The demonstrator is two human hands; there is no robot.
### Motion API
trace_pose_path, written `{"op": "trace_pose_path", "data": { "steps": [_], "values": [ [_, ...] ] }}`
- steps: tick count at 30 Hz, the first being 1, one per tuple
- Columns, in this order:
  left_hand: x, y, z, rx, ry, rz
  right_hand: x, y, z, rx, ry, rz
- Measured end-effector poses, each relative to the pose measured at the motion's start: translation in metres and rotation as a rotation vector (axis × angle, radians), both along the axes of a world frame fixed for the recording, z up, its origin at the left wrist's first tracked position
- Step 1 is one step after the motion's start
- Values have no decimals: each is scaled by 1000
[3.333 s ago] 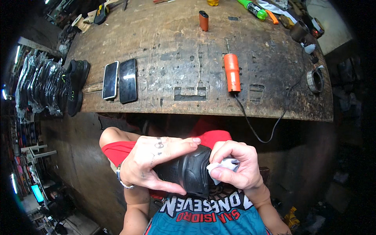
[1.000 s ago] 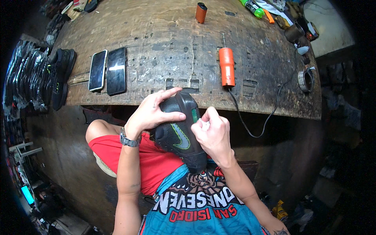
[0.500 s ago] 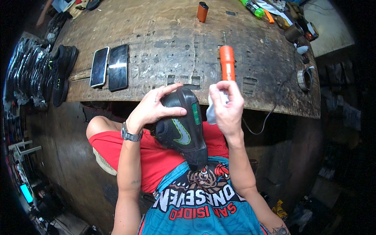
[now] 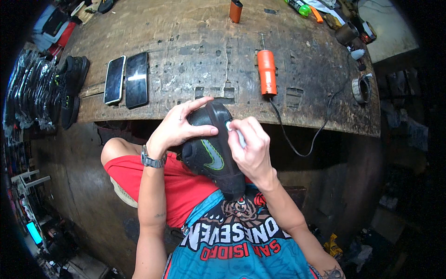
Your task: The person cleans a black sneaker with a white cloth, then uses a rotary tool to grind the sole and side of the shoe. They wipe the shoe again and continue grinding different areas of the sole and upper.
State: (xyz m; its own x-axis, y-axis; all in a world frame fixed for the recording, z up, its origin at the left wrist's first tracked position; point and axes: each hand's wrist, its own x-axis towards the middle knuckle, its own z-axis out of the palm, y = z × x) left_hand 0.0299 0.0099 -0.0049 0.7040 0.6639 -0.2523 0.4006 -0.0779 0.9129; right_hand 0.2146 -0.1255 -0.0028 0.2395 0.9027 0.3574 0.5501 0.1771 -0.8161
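Note:
A black sneaker [image 4: 213,156] with a grey and green side stripe stands toe-up in front of my chest, just below the workbench edge. My left hand [image 4: 179,126] grips its upper left side, fingers spread over the toe. My right hand [image 4: 250,144] pinches a small white cloth [image 4: 234,132] and presses it against the shoe's right side near the toe.
The worn wooden workbench [image 4: 195,51] holds two phones [image 4: 125,79] at the left, an orange-handled tool [image 4: 267,72] with a black cord, an orange cylinder [image 4: 235,10], bottles and a tape roll [image 4: 360,89] at the right. Black shoes [image 4: 72,88] and bagged pairs lie far left.
The shoe was turned from lying across my lap to toe-up. My right hand lifted away with the cloth half a second ago and is now back against the shoe's side.

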Motion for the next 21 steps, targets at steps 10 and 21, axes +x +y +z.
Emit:
{"op": "trace_pose_path", "data": {
  "steps": [10, 21],
  "values": [
    [-1, 2, 0, 62, 8, -29, -4, 12, -4, 124, -7, -56],
    [-2, 0, 1, -23, 6, -14, 0, 16, -9, 122, -42, -55]
  ]
}}
